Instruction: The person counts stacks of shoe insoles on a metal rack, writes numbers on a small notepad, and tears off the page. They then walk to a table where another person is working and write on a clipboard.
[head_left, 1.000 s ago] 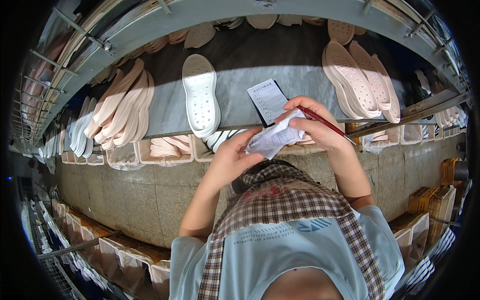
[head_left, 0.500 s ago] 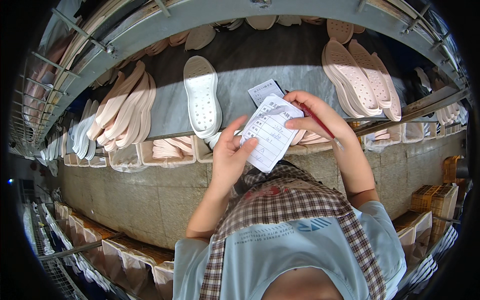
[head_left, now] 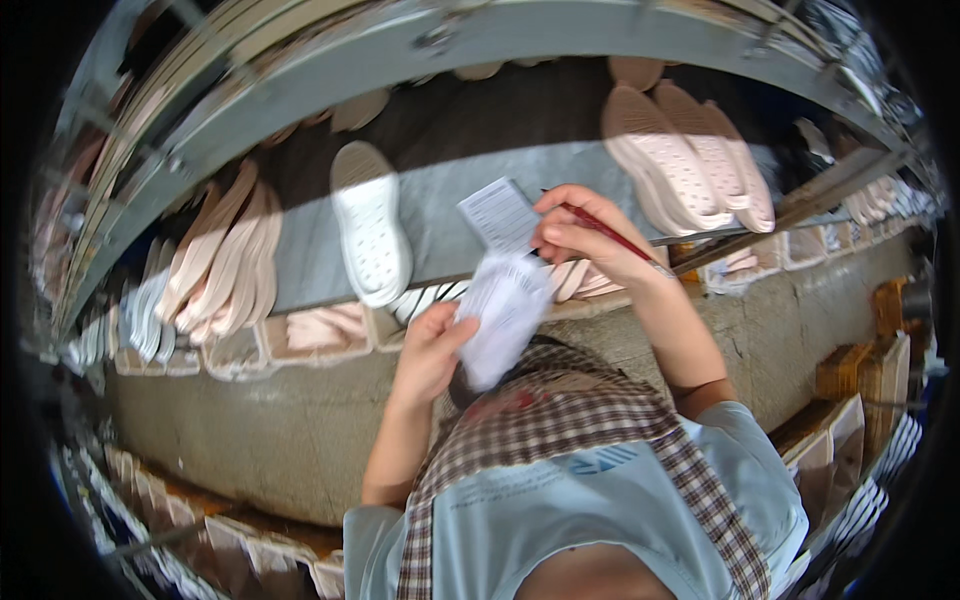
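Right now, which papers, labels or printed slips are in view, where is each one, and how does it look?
Blurred white paper sheet: centre, held by the left hand, rectangular, faint dark print.
Small white printed slip: just above it, beside the right hand holding a red pencil.

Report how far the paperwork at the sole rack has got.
Looks done: pink soles and a white sole already lie on the grey shelf. In hand: the left hand holds a blurred white paper sheet; the right hand holds a red pen beside a small printed slip. Left: whether anything has been written is unreadable, so the marking looks unfinished.
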`<state>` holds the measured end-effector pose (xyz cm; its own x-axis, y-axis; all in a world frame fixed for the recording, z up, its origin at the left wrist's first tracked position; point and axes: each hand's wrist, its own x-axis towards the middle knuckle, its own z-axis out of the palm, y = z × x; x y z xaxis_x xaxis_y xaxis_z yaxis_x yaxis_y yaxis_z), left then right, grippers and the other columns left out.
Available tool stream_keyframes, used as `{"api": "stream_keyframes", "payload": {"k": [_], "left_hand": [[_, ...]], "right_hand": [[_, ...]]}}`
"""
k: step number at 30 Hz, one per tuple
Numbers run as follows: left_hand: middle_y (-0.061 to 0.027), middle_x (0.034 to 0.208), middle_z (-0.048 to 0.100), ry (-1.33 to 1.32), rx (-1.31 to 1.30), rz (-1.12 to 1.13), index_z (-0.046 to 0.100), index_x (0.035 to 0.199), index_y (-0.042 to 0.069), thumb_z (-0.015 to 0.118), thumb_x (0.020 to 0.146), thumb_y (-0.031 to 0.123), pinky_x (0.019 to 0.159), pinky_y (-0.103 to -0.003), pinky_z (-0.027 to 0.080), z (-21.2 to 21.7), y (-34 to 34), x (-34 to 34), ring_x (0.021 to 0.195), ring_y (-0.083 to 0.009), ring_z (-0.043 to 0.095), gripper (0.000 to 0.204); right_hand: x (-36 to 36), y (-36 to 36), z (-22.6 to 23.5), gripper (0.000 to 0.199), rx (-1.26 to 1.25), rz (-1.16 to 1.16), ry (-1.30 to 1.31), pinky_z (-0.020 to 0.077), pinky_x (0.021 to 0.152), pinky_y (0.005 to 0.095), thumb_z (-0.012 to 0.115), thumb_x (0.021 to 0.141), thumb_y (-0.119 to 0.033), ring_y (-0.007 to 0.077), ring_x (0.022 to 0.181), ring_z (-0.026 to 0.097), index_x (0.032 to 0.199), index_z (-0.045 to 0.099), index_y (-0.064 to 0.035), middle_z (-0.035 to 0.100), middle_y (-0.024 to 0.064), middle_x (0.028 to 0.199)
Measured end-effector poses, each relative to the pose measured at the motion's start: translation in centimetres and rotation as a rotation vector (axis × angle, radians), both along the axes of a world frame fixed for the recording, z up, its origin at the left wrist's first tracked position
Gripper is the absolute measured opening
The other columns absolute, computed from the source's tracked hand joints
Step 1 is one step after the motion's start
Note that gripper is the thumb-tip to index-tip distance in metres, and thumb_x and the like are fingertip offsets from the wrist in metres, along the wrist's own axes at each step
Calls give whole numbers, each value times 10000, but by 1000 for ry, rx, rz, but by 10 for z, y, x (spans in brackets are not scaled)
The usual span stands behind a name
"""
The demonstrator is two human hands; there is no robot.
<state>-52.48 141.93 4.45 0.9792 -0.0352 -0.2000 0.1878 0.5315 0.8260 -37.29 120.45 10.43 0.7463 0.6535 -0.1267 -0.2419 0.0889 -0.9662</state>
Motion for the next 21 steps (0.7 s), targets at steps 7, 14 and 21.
{"api": "stream_keyframes", "payload": {"k": [7, 14, 21], "left_hand": [[-76, 968, 596, 301, 461, -731, 557, 1069, 17, 483, 900, 85, 787, -276, 449, -106, -4, -9, 894, -156, 551, 197], [-109, 1016, 607, -85, 874, -1043, 529, 1142, 28, 494, 906, 130, 819, -308, 434, -168, -9, 6, 896, -180, 544, 260], [-221, 911, 625, -250, 1161, -1082, 592, 967, -10, 557, 820, 159, 741, -399, 474, -193, -13, 16, 852, -340, 603, 226]], "right_hand": [[10, -10, -23, 139, 145, -254, 32, 444, 632, 216, 597, 873, -190, 97, 697, 562, 949, 548, -85, 622, 49, 800], [5, -15, -37, 94, 146, -289, 101, 450, 604, 204, 579, 890, -124, 92, 658, 558, 961, 530, -84, 614, 51, 779], [1, -26, -45, 115, 107, -335, 105, 446, 631, 209, 584, 880, -164, 96, 684, 552, 952, 545, -82, 616, 46, 794]]}}
